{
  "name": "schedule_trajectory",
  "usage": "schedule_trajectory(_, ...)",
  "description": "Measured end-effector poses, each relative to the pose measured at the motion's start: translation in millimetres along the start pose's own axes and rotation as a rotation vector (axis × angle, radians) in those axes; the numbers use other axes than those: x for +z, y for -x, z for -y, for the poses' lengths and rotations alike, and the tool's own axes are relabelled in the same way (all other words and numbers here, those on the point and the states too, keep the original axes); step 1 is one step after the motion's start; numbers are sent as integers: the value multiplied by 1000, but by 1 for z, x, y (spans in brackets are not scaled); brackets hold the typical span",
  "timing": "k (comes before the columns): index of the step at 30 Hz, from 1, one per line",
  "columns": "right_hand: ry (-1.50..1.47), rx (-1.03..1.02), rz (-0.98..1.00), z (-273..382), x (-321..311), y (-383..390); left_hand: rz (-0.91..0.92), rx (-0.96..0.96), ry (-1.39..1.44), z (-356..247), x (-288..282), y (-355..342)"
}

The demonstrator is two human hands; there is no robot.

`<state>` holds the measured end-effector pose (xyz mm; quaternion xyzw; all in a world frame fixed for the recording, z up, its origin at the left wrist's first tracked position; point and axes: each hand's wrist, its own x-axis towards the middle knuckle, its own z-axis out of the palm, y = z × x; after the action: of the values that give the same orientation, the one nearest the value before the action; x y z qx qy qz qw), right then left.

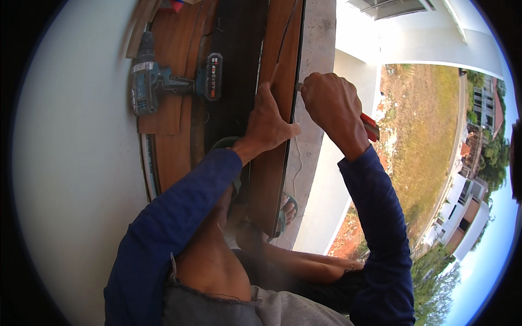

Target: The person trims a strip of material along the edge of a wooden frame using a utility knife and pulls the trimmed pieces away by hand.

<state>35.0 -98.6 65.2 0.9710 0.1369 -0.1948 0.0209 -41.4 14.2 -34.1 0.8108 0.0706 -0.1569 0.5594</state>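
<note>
A long brown wood-look panel [267, 185] with a dark edge runs away from me across the middle. My left hand [266, 122] spans this panel, fingers over its left side and thumb over the right edge, gripping it. Closed in a fist, my right hand [334, 106] holds what looks like a red utility knife [370, 127]. The knife's back end sticks out below the palm, and a small metal tip shows by the panel's right edge; most of the tool is hidden in the fist.
A teal cordless drill [163, 81] lies at left on brown boards [171, 146] beside a pale wall [70, 163]. A concrete ledge [318, 49] with a thin white cord [298, 163] runs along the right. My sandalled foot [288, 209] is below the panel. Dry grass and houses appear outside.
</note>
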Motion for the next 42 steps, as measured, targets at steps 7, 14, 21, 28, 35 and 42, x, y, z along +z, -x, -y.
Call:
schedule_trajectory(7, -173, -21, 64, -21, -28, 24, 31, 68, 28, 3, -10, -1)
schedule_trajectory(14, -668, 202, 39, -58, -21, 49, -69, -110, 292, -5, -45, -65)
schedule_trajectory(21, -1134, 283, 58, -60, 27, 69, -214, 29, 289, -57, -87, -106)
schedule_trajectory(28, -1361, 272, 130, -55, 33, 71, -503, 213, 310, -89, -175, -115)
schedule_trajectory(35, -1510, 268, -45, -41, 48, 50, -523, 434, -19, -123, -203, -96)
schedule_trajectory(42, -1660, 163, -77, -22, 57, 1, -349, 16, -616, -103, -238, -65)
